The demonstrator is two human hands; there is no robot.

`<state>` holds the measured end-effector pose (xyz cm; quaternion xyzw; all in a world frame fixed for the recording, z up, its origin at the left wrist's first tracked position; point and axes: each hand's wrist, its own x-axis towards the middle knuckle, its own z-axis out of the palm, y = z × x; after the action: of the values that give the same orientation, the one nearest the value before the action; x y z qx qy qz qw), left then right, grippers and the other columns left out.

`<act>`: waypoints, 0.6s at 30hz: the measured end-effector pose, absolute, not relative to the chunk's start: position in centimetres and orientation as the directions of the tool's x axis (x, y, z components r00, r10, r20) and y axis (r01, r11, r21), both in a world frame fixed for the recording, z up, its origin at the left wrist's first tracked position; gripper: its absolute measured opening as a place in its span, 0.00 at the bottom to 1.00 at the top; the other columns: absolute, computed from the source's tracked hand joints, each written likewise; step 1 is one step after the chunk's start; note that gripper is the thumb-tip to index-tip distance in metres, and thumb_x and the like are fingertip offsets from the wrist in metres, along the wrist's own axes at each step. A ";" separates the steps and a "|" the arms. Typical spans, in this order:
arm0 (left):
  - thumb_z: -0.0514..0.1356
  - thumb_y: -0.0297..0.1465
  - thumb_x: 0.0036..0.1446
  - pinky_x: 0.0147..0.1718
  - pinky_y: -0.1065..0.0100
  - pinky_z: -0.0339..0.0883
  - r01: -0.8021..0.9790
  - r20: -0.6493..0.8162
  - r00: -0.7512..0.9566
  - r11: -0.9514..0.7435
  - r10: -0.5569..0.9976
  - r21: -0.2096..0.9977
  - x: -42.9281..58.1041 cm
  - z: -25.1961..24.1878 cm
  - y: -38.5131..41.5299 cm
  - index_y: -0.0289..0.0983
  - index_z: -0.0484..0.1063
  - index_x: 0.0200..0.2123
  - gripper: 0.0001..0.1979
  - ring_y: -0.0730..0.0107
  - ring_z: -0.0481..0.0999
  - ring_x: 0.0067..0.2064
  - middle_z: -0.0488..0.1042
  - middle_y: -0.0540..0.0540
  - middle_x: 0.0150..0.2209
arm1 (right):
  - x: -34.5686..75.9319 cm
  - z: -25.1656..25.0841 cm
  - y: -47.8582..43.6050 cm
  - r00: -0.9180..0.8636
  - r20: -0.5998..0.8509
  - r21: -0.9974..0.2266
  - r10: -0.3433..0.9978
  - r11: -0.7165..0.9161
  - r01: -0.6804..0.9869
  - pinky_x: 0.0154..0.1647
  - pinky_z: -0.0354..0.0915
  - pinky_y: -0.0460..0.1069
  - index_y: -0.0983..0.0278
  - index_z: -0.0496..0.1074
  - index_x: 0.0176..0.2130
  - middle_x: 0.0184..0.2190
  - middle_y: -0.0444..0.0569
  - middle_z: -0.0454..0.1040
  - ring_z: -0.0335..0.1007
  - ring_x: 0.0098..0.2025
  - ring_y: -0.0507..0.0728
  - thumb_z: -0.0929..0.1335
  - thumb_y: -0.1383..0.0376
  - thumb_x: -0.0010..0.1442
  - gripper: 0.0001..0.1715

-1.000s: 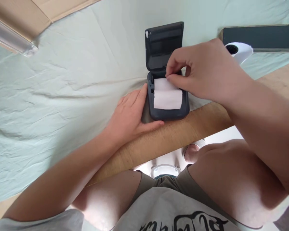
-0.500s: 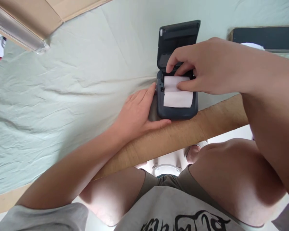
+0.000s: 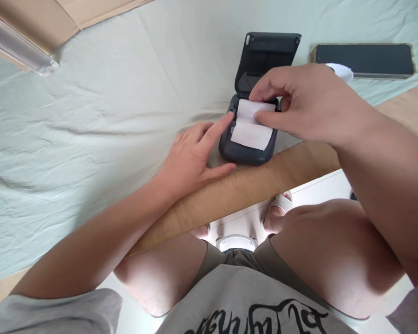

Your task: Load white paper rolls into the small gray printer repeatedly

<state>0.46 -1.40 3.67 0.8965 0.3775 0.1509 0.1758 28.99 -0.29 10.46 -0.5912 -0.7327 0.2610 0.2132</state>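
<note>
A small dark device (image 3: 245, 157) sits at the table's front edge, its black lid (image 3: 269, 55) raised at the back. Inside it lies a white paper roll (image 3: 251, 111), and a loose flap of paper (image 3: 252, 135) hangs over its front. My right hand (image 3: 306, 99) reaches in from the right, thumb on the roll and index finger at its back edge; the other fingers are curled and partly hidden. On the device's left side, my left hand (image 3: 195, 153) has its fingers spread, a fingertip touching the rim and the thumb near the front corner.
A black phone (image 3: 365, 59) lies at the back right, with a white piece (image 3: 340, 72) beside my right hand. Green cloth (image 3: 107, 93) covers the table behind a bare wooden edge (image 3: 230, 199). A cardboard box (image 3: 45, 18) stands at the back left.
The device has turned slightly and its front has shifted left. My left index finger has moved up onto its rim. The view has shifted, showing more of the phone.
</note>
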 end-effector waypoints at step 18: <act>0.72 0.44 0.73 0.77 0.37 0.74 0.676 0.145 0.674 -0.683 0.725 0.276 1.4 4.1 -2.0 0.55 0.64 0.89 0.46 0.34 0.75 0.79 0.72 0.34 0.80 | 28.9 12.9 -0.8 0.108 -0.056 -0.984 0.993 -0.073 0.164 0.25 0.44 0.51 0.59 0.67 0.37 0.31 0.46 0.66 0.52 0.27 0.48 0.72 0.60 0.65 0.11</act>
<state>1.36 -1.96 4.12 0.9092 0.3850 0.1224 0.1002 28.90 -0.80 12.86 -0.5815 -0.4974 0.4454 0.4648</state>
